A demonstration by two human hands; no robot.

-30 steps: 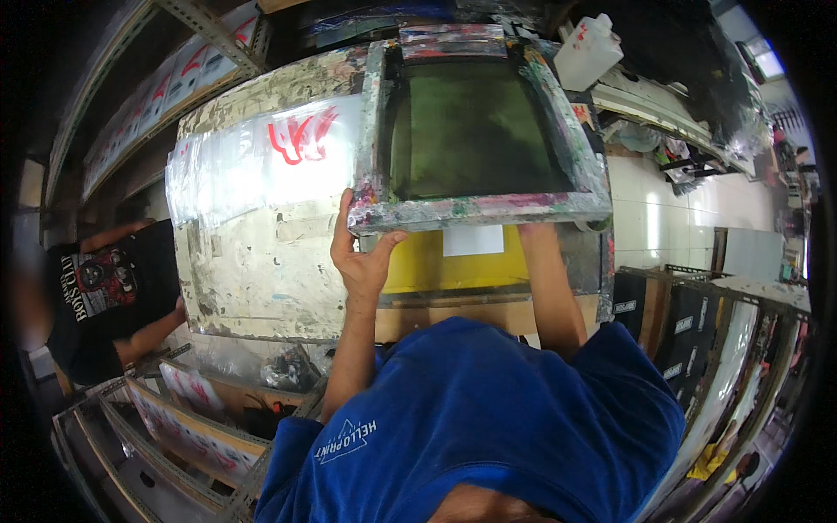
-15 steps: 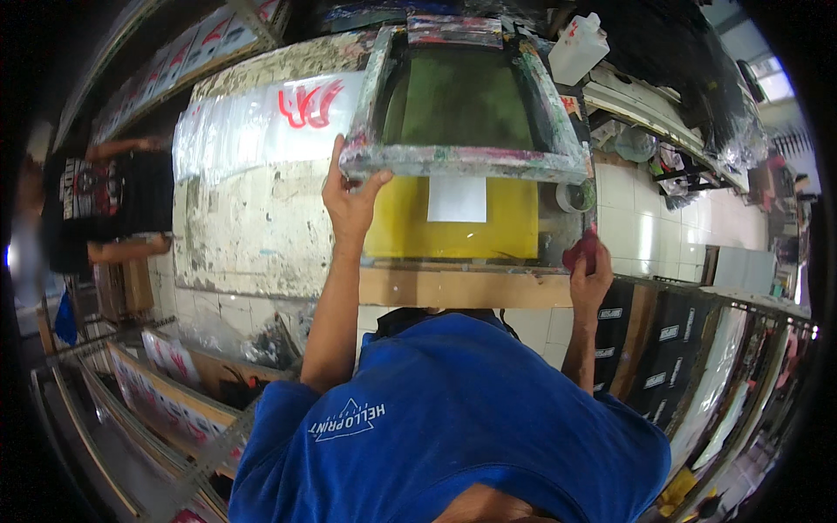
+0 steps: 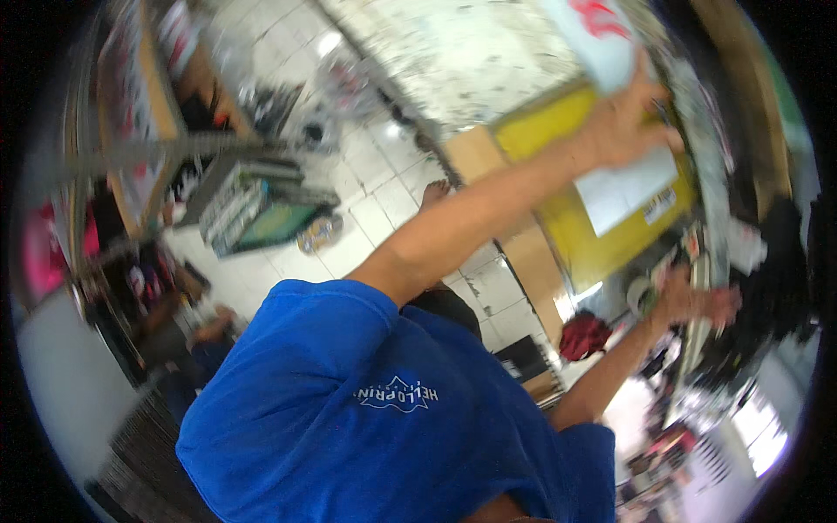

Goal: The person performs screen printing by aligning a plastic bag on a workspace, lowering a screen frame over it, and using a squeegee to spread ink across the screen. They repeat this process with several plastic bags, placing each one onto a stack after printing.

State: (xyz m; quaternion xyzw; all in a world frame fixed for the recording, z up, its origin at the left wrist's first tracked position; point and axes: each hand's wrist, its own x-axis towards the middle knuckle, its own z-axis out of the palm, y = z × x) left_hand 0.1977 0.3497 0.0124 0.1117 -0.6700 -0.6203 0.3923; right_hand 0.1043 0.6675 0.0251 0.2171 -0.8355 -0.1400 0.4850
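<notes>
My left hand [image 3: 623,122] reaches over the yellow board [image 3: 571,240], its fingers spread, close to the near bar of the paint-stained screen frame [image 3: 713,218]. Motion smears the fingertips, and I see nothing held there. A white sheet of paper [image 3: 615,196] lies on the board below that wrist, with a small printed label [image 3: 660,207] beside it. My right hand [image 3: 693,301] is stretched out beside the board, fingers apart and blurred, just past a tape roll [image 3: 641,296]. A crumpled dark red cloth [image 3: 584,336] rests at the table corner, apart from both hands.
A stained white tabletop [image 3: 462,61] extends beyond the yellow board, with a wooden strip [image 3: 532,261] along its near edge. Stacked framed screens [image 3: 266,213] and clear plastic bags [image 3: 336,96] are on the tiled floor at left. A white jug [image 3: 746,247] stands near the screen frame.
The view has turned and shifted. My right hand has let go of the red cloth and moved beyond it. My left hand has come off the frame bar and is over the yellow board.
</notes>
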